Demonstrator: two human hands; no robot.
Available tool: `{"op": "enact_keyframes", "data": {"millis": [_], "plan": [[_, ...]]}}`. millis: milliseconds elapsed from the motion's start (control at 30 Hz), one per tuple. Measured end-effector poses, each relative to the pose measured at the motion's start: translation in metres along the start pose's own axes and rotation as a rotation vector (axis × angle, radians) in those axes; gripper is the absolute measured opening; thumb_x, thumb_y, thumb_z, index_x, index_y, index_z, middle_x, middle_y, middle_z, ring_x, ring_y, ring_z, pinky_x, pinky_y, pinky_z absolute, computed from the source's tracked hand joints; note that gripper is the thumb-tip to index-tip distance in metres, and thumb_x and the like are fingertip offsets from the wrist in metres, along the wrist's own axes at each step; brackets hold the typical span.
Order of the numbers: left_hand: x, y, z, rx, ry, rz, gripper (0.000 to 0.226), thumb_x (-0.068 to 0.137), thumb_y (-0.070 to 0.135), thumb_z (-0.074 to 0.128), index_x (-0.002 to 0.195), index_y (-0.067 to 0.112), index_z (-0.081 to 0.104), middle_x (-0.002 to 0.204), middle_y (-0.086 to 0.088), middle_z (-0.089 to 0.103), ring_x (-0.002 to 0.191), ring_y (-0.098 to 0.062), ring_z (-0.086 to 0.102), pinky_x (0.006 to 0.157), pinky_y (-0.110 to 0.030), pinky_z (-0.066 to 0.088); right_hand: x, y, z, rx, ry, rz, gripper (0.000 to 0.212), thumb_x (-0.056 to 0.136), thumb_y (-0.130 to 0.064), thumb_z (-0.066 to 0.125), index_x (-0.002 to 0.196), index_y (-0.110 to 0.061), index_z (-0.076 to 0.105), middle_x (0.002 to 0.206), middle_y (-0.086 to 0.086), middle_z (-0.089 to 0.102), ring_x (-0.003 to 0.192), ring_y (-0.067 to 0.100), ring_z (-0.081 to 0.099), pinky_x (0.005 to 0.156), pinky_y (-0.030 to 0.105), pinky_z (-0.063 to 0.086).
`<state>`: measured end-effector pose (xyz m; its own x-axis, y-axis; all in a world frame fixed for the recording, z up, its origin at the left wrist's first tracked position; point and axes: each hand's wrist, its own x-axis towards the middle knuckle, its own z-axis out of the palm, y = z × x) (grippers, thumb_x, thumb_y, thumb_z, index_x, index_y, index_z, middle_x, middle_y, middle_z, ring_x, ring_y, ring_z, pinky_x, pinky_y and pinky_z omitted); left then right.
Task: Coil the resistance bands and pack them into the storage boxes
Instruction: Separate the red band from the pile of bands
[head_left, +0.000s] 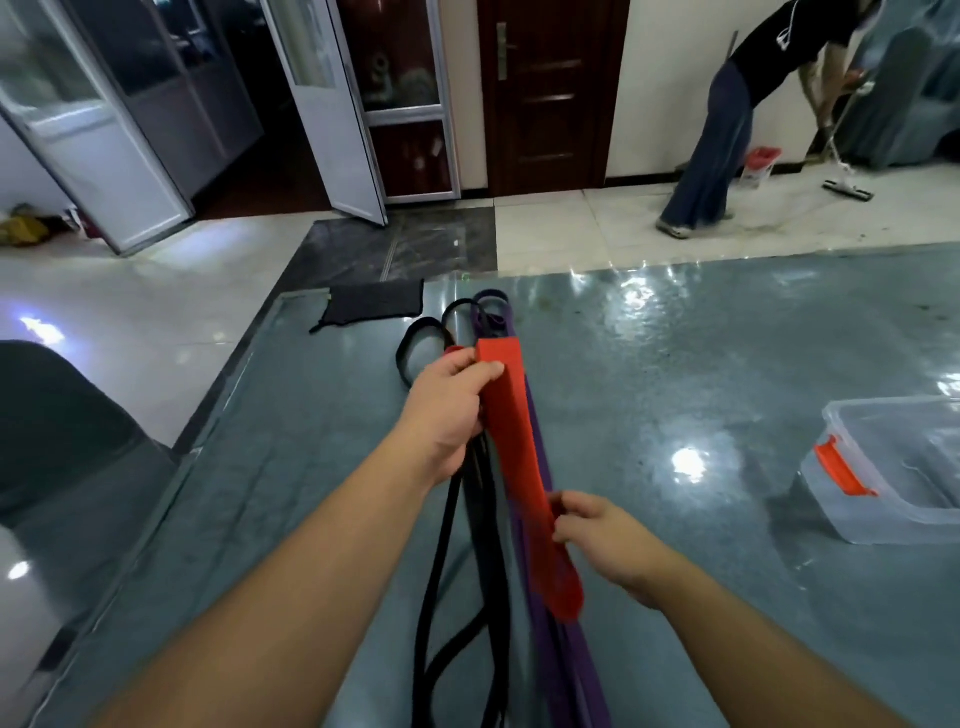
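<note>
Hands held a red band (524, 467) above the glass table (727, 364). The left hand (447, 415) was clamped on its far end, the right hand (608, 540) pinched it lower down. Purple band (545, 649) and black bands (441, 571) lay under it (all lengthwise). A clear storage box (893, 467) stood well apart, to the right.

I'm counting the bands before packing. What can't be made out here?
- Near ends of the black bands and purple band: cut off by the head view's bottom edge.
- Storage box: right part cut off by the right edge.
- Red band: left hand and right hand cover parts.
</note>
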<state>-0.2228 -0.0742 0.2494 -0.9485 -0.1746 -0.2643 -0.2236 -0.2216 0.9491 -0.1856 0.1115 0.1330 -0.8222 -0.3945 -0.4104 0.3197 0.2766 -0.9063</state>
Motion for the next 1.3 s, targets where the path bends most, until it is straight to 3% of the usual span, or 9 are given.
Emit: {"op": "enact_keyframes", "data": {"millis": [67, 167, 300, 400, 567, 667, 1000, 1133, 1300], "plan": [[-0.004, 0.020, 0.002, 0.084, -0.044, 0.088, 0.016, 0.101, 0.006, 0.056, 0.106, 0.006, 0.071, 0.097, -0.019, 0.070, 0.073, -0.024, 0.063, 0.062, -0.026, 0.052, 0.011, -0.018, -0.002, -0.010, 0.048, -0.043, 0.044, 0.092, 0.005, 0.050, 0.122, -0.020, 0.069, 0.119, -0.004, 0.071, 0.112, 0.010, 0.062, 0.097, 0.017, 0.046], [-0.011, 0.042, 0.001, 0.230, -0.116, 0.212, 0.019, 0.101, 0.004, 0.057, 0.113, 0.001, 0.071, 0.098, -0.023, 0.074, 0.078, -0.027, 0.067, 0.064, -0.026, 0.057, 0.031, -0.050, -0.010, -0.100, 0.258, -0.208, 0.049, 0.096, 0.000, 0.059, 0.140, -0.020, 0.051, 0.129, -0.005, 0.061, 0.126, 0.013, 0.057, 0.115, 0.034, 0.042], [-0.024, 0.063, -0.004, 0.328, -0.252, 0.331, 0.022, 0.101, 0.003, 0.057, 0.118, 0.004, 0.071, 0.111, -0.029, 0.071, 0.090, -0.029, 0.068, 0.083, -0.041, 0.058, 0.041, -0.099, -0.021, -0.135, 0.296, -0.441, 0.066, 0.091, -0.011, 0.076, 0.146, -0.030, 0.043, 0.129, -0.021, 0.054, 0.119, -0.009, 0.050, 0.103, 0.014, 0.041], [-0.033, 0.080, -0.006, 0.278, -0.342, 0.418, 0.025, 0.098, 0.004, 0.058, 0.120, 0.005, 0.069, 0.106, -0.023, 0.073, 0.094, -0.025, 0.069, 0.087, -0.036, 0.059, 0.050, -0.122, -0.020, -0.223, 0.229, -0.507, 0.049, 0.092, -0.011, 0.075, 0.127, -0.038, 0.052, 0.118, -0.030, 0.059, 0.103, -0.026, 0.054, 0.091, 0.006, 0.043], [-0.032, 0.097, -0.015, 0.178, -0.325, 0.474, 0.023, 0.099, 0.003, 0.058, 0.117, 0.009, 0.070, 0.100, -0.008, 0.075, 0.093, -0.020, 0.070, 0.085, -0.032, 0.056, 0.052, -0.141, -0.020, -0.126, 0.218, -0.477, 0.014, 0.102, -0.015, 0.062, 0.110, -0.008, 0.072, 0.107, 0.012, 0.077, 0.103, 0.030, 0.074, 0.096, 0.044, 0.058], [-0.031, 0.094, -0.021, 0.172, -0.271, 0.452, 0.022, 0.100, 0.001, 0.057, 0.114, 0.011, 0.071, 0.093, 0.001, 0.077, 0.083, -0.010, 0.071, 0.077, -0.025, 0.055, 0.040, -0.154, -0.024, -0.116, 0.270, -0.471, 0.016, 0.102, -0.025, 0.064, 0.108, -0.015, 0.074, 0.101, 0.013, 0.078, 0.096, 0.035, 0.075, 0.089, 0.057, 0.059], [-0.025, 0.072, 0.000, 0.013, -0.149, 0.290, 0.015, 0.093, -0.002, 0.068, 0.103, 0.010, 0.069, 0.089, -0.007, 0.074, 0.078, -0.019, 0.070, 0.074, -0.038, 0.059, -0.004, -0.193, -0.011, 0.208, 0.150, -0.370, 0.034, 0.108, -0.023, 0.046, 0.115, 0.001, 0.068, 0.092, 0.018, 0.072, 0.080, 0.029, 0.068, 0.075, 0.044, 0.061], [-0.024, 0.067, 0.003, -0.007, -0.092, 0.265, 0.014, 0.087, -0.001, 0.075, 0.097, 0.008, 0.069, 0.093, -0.016, 0.075, 0.083, -0.027, 0.071, 0.082, -0.045, 0.060, -0.011, -0.190, -0.016, 0.344, 0.069, -0.418, 0.018, 0.101, -0.013, 0.054, 0.102, -0.004, 0.069, 0.090, 0.015, 0.069, 0.085, 0.031, 0.065, 0.080, 0.047, 0.058], [-0.019, 0.062, 0.005, 0.135, -0.026, 0.301, 0.019, 0.079, 0.004, 0.085, 0.090, 0.008, 0.070, 0.080, -0.008, 0.072, 0.070, -0.016, 0.067, 0.062, -0.024, 0.056, -0.019, -0.183, -0.015, 0.299, -0.042, -0.463, 0.030, 0.091, 0.007, 0.060, 0.116, -0.008, 0.066, 0.111, 0.017, 0.069, 0.097, 0.027, 0.068, 0.093, 0.041, 0.057]]}}
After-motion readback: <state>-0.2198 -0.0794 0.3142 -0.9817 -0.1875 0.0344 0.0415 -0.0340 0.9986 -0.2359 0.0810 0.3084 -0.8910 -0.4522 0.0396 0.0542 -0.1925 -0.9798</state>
